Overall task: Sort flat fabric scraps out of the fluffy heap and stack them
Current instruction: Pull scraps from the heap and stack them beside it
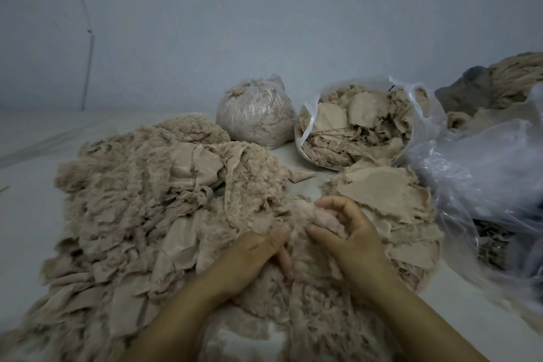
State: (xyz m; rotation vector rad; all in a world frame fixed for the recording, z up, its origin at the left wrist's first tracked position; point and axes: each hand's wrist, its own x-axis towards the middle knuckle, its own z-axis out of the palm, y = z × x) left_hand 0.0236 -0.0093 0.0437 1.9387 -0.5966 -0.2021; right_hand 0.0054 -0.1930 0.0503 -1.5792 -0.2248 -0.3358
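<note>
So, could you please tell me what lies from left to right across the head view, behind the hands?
Fluffy heap → tied plastic bag → open bag of scraps → loose clear plastic bag.

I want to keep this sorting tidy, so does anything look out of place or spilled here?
One flat scrap lies alone on the white surface, between the fluffy heap and the open bag, apart from the stack. Nothing else stands out.
</note>
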